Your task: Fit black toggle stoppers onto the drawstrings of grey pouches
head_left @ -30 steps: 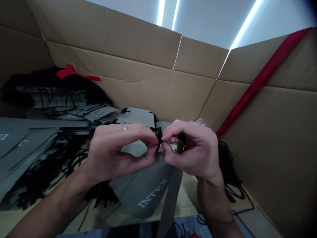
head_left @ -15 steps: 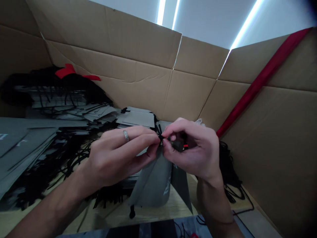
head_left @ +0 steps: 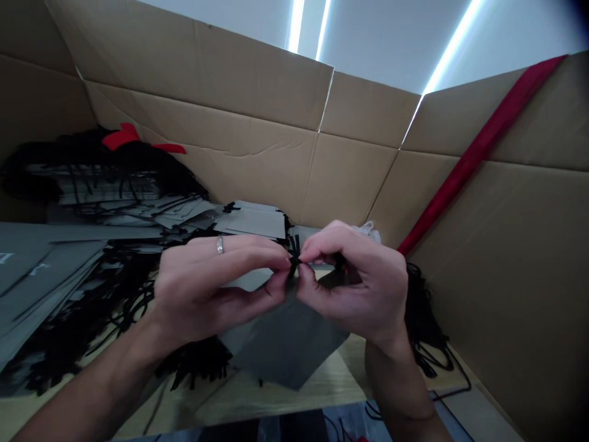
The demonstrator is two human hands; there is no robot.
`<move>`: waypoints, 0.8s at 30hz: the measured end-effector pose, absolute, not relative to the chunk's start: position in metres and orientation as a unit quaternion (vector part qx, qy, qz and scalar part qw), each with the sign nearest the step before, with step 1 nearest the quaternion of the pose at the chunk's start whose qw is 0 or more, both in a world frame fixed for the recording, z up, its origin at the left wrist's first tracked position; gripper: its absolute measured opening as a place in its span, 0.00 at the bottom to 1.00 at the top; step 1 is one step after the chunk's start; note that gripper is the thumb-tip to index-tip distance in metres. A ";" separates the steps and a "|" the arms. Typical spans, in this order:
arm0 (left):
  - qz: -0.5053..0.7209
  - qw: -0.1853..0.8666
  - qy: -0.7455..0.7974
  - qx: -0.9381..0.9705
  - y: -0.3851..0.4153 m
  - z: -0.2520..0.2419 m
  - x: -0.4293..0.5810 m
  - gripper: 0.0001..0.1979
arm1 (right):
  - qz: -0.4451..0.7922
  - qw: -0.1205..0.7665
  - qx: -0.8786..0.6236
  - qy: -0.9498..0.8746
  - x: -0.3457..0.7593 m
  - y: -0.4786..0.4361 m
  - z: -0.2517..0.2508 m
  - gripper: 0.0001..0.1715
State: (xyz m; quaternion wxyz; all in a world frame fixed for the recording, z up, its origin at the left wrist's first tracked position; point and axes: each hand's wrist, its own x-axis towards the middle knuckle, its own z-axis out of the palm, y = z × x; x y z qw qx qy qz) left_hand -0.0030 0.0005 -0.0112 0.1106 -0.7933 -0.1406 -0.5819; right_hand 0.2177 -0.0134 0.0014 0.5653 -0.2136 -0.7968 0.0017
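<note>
Cord (head_left: 294, 261), thin, black and soft-looking, sits bunched between the two bare hands near the middle of the view, its short loose ends standing up above the grip. The left hand (head_left: 202, 288), wearing a narrow silver-coloured ring (head_left: 219, 245), has thumb and forefinger clamped on one side of it; the right hand (head_left: 361, 285) pinches the other side the same way, the two sets of fingertips nearly meeting. Whether the cord is knotted there is too small to tell. Just below the hands a flat, plain grey panel (head_left: 294, 350) hangs at a tilt over the pale wooden counter (head_left: 331, 393), a corner pointing down; its join to the cord is hidden.

To the left lie large grey flat pieces with white print (head_left: 32, 264), fringed with black cords. Behind them stands a black cord bundle (head_left: 87, 140) with a bright red strip (head_left: 122, 136) on top. A loose black cord heap (head_left: 418, 313) lies beyond the right wrist, beside the brown cardboard wall (head_left: 519, 258).
</note>
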 end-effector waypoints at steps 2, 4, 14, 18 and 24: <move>-0.609 0.061 -0.123 -0.781 0.002 -0.010 0.000 0.09 | 0.022 0.576 -0.206 -0.790 0.217 -0.013 0.000 0.18; -0.625 0.018 -0.104 -0.773 0.004 -0.009 0.001 0.11 | 0.041 0.582 -0.202 -0.786 0.216 -0.014 -0.001 0.18; -0.603 -0.125 -0.054 -0.786 0.015 -0.007 -0.001 0.13 | 0.194 0.583 -0.210 -0.760 0.219 -0.007 0.001 0.12; -0.599 -0.011 -0.109 -0.793 0.010 -0.008 -0.002 0.11 | 0.109 0.607 -0.216 -0.757 0.216 -0.004 -0.001 0.13; -0.560 0.213 -0.149 -0.787 -0.004 -0.012 -0.006 0.11 | -0.053 0.600 -0.170 -0.780 0.216 -0.006 -0.002 0.14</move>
